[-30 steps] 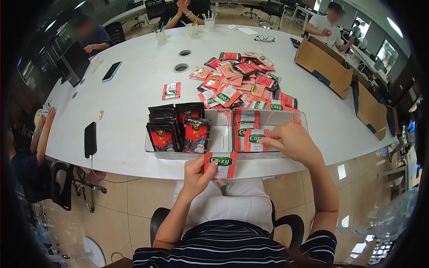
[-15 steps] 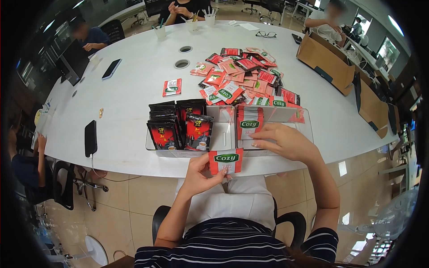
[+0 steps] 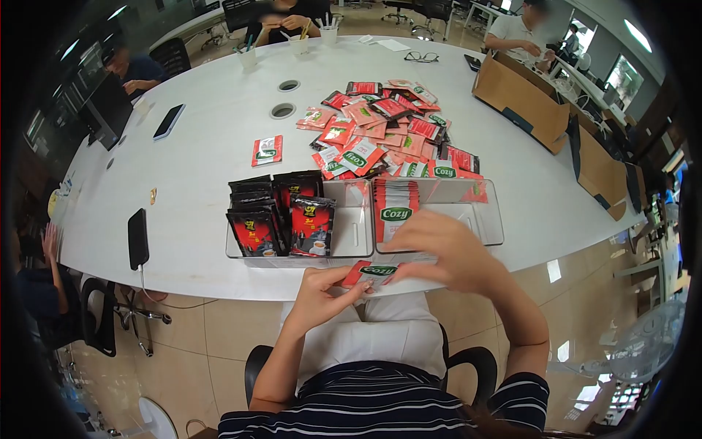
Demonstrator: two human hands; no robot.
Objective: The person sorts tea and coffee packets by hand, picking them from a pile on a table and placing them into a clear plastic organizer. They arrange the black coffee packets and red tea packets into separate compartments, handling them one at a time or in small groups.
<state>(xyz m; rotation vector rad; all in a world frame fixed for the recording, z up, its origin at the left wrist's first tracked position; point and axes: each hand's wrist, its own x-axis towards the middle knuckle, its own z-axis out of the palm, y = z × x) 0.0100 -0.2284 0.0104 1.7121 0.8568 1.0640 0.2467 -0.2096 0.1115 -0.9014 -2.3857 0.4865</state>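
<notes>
My left hand (image 3: 319,296) pinches a red and white Cozy tea sachet (image 3: 370,273) at its left side and lower edge, just over the table's near edge. My right hand (image 3: 457,256), slightly blurred, arches over the near wall of the right clear plastic bin (image 3: 499,219). Its thumb tip reaches the sachet's right end, while the other fingers are apart from the thumb. Behind those fingers, a row of upright Cozy sachets (image 3: 396,205) stands in the bin's left part. Next to it, the left clear bin (image 3: 354,252) holds black and red coffee sachets (image 3: 313,225).
Loose sachets form a pile (image 3: 387,132) behind the bins, with a single sachet (image 3: 268,151) left of it. Two phones (image 3: 138,239) lie at left, one cabled. Cardboard boxes (image 3: 521,102) stand at right. Glasses (image 3: 422,57) and cups of sticks (image 3: 329,34) sit farther back. Other people sit around.
My right hand has left the sachet row in the bin and come down toward the sachet in my left hand. That sachet now tilts flatter. The whole view has shifted slightly.
</notes>
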